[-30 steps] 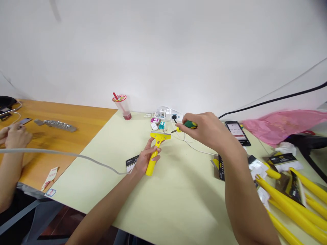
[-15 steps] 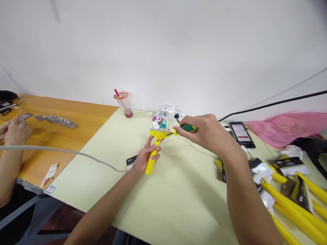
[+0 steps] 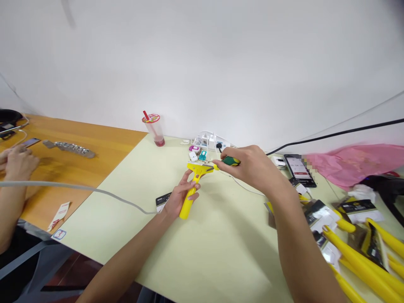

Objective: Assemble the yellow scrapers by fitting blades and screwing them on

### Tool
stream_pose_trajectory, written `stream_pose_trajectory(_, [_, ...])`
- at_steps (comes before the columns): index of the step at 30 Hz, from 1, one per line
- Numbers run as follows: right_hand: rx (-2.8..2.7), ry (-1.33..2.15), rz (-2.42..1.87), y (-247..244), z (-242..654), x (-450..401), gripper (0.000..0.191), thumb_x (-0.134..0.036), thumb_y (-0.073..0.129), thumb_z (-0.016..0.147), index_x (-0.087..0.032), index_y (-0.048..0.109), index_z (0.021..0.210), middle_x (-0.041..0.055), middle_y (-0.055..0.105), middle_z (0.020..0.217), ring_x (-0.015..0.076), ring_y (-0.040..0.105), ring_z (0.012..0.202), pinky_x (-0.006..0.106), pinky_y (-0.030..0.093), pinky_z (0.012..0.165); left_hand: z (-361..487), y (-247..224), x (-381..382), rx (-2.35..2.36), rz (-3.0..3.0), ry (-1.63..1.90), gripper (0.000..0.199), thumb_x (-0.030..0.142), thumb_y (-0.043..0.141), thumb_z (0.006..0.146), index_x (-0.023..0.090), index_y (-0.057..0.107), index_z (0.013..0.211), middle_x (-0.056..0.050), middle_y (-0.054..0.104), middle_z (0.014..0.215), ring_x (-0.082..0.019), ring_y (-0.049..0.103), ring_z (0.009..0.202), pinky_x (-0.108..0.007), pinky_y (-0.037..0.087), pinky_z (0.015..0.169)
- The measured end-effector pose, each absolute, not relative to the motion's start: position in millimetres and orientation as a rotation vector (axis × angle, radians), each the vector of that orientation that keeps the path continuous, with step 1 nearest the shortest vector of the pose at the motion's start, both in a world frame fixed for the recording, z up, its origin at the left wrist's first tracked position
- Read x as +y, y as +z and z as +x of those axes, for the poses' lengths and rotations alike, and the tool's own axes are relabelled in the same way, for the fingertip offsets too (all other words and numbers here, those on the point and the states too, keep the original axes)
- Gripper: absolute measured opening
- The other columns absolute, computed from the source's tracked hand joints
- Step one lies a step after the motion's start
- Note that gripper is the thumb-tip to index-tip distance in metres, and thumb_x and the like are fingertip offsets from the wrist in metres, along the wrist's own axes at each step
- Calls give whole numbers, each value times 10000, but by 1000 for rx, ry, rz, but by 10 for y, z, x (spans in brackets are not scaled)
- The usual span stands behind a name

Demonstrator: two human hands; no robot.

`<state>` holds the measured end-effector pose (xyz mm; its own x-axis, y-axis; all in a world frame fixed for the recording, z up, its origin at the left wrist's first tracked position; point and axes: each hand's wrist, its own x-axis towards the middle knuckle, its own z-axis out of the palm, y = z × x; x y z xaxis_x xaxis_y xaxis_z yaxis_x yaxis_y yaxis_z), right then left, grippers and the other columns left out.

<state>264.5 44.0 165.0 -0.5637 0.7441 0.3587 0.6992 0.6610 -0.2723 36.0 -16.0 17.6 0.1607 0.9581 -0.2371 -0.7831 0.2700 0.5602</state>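
A yellow scraper [image 3: 188, 202] is held tilted above the pale table, my left hand [image 3: 180, 194] closed around its handle. Its wide head with a metal blade edge points away from me. My right hand [image 3: 252, 166] grips a screwdriver [image 3: 231, 160] with a green and yellow handle. The screwdriver's shaft reaches left to the right side of the scraper head; whether its tip sits in a screw is too small to tell. Beneath my left wrist lies a black and white packaging card [image 3: 162, 201].
A drink cup [image 3: 157, 132] with a red straw stands by the wall. Chargers and a power strip [image 3: 206, 142] are behind the scraper. At right lie a phone [image 3: 299, 169], pink plastic [image 3: 356, 164] and several yellow handles [image 3: 362, 265]. A co-worker's hands [image 3: 20, 163] are at far left.
The view has shifted slightly. My right hand with the screwdriver sits slightly further left and nearer the scraper head. Both hands keep their holds.
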Motion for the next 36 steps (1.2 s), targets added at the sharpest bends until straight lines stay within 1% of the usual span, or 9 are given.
stream_pose_trajectory(4, [-2473,115,-1199,1585,2557,418,282,-488,581,1092,-227,643,1003,56,710,786,239,650,709,315,366,656,379,165,-154,632,317,1286,582,62,842,811,294,646,1307,-60,631,1291,-67,627,783,-121,371,454])
stream_pose_trajectory(8, [-2497,228,-1107,1480,2511,399,147,-354,528,1099,-225,539,1168,131,697,1135,285,688,976,362,481,797,394,137,-129,660,284,1304,585,57,849,808,274,621,1301,-63,655,1294,-66,640,774,-124,376,450])
stream_pose_trajectory(11, [-2495,316,-1038,1441,2504,410,157,-267,533,1062,-231,511,1213,151,636,1269,293,676,1077,398,509,886,405,114,-127,662,303,1292,592,63,855,799,265,616,1302,-65,671,1262,-78,654,769,-135,389,452])
stream_pose_trajectory(21, [-2441,367,-877,1470,2462,496,98,-279,541,1101,-251,612,1163,107,699,1224,250,690,964,375,513,870,481,175,-195,657,317,1227,640,72,883,749,274,613,1293,-38,633,1181,-74,635,755,-146,379,443])
stream_pose_trajectory(23, [-2444,358,-871,1454,2480,497,125,-278,532,1102,-252,602,1202,118,680,1265,261,695,1021,391,528,906,495,183,-197,656,308,1222,622,62,877,747,272,616,1272,-40,625,1176,-77,626,748,-151,371,444])
stream_pose_trajectory(27, [-2450,404,-780,1452,2527,476,326,-164,497,1055,-260,543,1363,177,508,1557,308,591,1376,454,518,1065,500,171,-197,655,288,1226,589,46,862,750,266,607,1234,-42,625,1165,-79,613,729,-150,357,439])
stream_pose_trajectory(29, [-2423,414,-798,1470,2536,471,358,-145,490,1045,-269,549,1375,175,426,1646,308,583,1397,458,523,1061,493,159,-198,640,284,1221,605,41,851,761,274,593,1257,-48,630,1182,-74,610,725,-143,359,439])
stream_pose_trajectory(33, [-2382,454,-826,1502,2510,490,162,-212,548,1065,-250,623,1203,134,654,1367,261,695,1107,401,535,956,484,150,-207,626,294,1224,625,42,843,768,288,575,1276,-53,633,1224,-67,614,730,-135,378,450])
stream_pose_trajectory(36, [-2385,443,-859,1494,2490,506,56,-279,580,1074,-240,621,1080,93,708,1140,246,678,984,385,521,911,501,157,-215,654,310,1209,620,51,854,751,283,585,1259,-48,624,1244,-60,608,726,-135,372,443])
